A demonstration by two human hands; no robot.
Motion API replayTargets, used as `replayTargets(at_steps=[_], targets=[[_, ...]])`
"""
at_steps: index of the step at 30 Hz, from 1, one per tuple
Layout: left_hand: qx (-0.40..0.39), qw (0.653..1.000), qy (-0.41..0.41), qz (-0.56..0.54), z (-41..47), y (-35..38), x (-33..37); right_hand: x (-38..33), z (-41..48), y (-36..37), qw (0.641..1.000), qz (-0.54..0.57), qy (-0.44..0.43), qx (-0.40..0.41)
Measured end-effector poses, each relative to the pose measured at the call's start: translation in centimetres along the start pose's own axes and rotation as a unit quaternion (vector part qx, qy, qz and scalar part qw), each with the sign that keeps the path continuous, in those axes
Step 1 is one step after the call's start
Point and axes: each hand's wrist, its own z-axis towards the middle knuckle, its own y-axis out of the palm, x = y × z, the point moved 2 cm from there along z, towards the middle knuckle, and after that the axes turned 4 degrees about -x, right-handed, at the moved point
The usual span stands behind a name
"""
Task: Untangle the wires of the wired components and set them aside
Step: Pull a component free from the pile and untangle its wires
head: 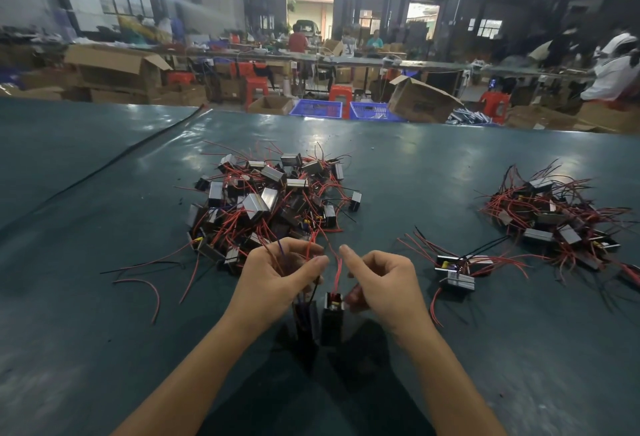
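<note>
A tangled pile of small black and silver box components with red and black wires [273, 200] lies on the green table in front of me. My left hand [280, 279] grips a bunch of red and black wires, and one component [306, 323] hangs below it. My right hand [381, 283] is curled, pinching wires beside a second hanging component [333, 317]. A red wire [337, 269] runs up between both hands. Two separated components [457, 274] lie to my right.
A second heap of wired components [554, 217] sits at the far right of the table [104, 331]. Loose red and black wires [145, 279] trail to the left of the pile. Beyond the table's far edge are cardboard boxes, blue crates [343, 110] and people at benches.
</note>
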Motion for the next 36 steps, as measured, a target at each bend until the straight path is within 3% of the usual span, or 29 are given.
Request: replayTargets(at_steps=[6, 14, 20, 23, 26, 30, 33, 36], targets=[[0.034, 0.999, -0.003, -0.014, 0.0, -0.2, 0.4, -0.1, -0.5, 1.0, 0.994, 0.064, -0.006, -0.091], [0.068, 0.986, 0.047, 0.147, -0.3, -0.8, -0.3, -0.1, -0.7, 1.3, 0.994, -0.035, -0.074, -0.066], [0.034, 0.923, 0.101, 0.369, -0.5, -0.7, -0.7, 0.1, -0.4, 1.1, 0.992, -0.078, -0.100, -0.014], [-0.010, 0.902, 0.021, 0.430, -0.5, -0.6, -1.6, 0.3, -0.4, 1.0, 0.993, -0.078, -0.092, -0.003], [-0.005, 0.841, -0.030, 0.540, -0.4, -0.7, -1.7, 0.3, -0.3, 1.0, 0.995, -0.054, -0.083, -0.002], [0.046, 0.828, 0.043, 0.557, -0.7, -0.7, -0.1, 0.3, -0.3, 1.0, 0.994, -0.067, -0.084, 0.005], [0.116, 0.818, 0.155, 0.541, -0.5, -1.0, 1.2, 0.6, -0.1, 0.6, 0.995, -0.067, -0.076, 0.025], [0.092, 0.818, 0.164, 0.543, -0.4, -1.3, 1.2, 0.9, 0.0, 0.3, 0.995, -0.056, -0.074, 0.047]])
